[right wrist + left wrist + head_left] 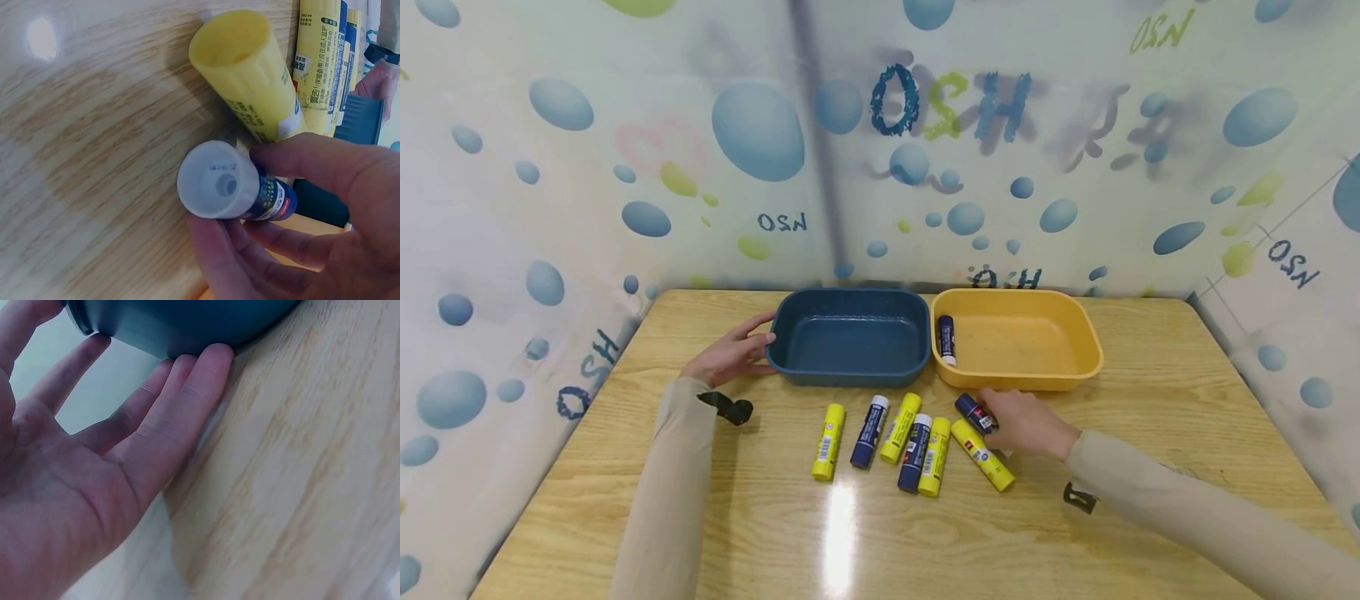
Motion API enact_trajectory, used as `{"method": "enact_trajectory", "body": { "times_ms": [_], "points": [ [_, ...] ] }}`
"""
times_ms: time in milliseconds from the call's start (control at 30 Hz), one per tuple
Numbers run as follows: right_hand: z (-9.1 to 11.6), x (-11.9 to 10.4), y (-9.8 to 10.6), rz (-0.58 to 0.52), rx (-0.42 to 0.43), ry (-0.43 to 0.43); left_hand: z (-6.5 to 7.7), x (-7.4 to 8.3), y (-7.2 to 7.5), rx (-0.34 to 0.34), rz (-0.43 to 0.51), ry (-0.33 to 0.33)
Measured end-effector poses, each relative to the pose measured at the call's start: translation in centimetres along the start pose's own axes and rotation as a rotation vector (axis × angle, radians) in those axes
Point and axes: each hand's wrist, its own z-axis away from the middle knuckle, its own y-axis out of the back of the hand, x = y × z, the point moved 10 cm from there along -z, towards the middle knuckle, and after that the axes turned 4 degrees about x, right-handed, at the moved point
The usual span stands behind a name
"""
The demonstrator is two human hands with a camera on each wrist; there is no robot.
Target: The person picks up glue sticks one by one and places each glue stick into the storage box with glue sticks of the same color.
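My right hand grips a dark blue glue stick between thumb and fingers, just in front of the yellow bin; its white end faces the right wrist camera. Right beside it lies a yellow glue stick. My left hand touches the left side of the blue bin with its fingers extended; in the left wrist view the fingertips rest on the bin's outer wall. Inside the yellow bin, at its left end, lies another dark blue glue stick.
In front of the bins several glue sticks lie on the wooden table: a yellow one at left, a dark blue one, and more yellow and blue ones to the right. A patterned wall covering stands behind the bins.
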Motion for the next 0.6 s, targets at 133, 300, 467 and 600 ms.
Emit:
{"method": "enact_trajectory", "body": {
  "times_ms": [133, 300, 467, 600],
  "points": [
    [0.12, -0.04, -0.07, -0.013, 0.000, 0.003, -0.05, -0.07, -0.06, 0.000, 0.008, 0.001],
    [0.23, 0.16, -0.24, -0.037, -0.011, -0.012, -0.07, -0.16, -0.02, 0.002, 0.011, 0.004],
    [0.35, 0.36, -0.45, -0.051, -0.026, -0.027, 0.01, -0.11, -0.07, -0.001, -0.002, 0.003],
    [0.58, 0.44, -0.50, -0.048, -0.032, -0.031, 0.09, 0.04, -0.22, -0.006, -0.004, 0.002]
  ]
}}
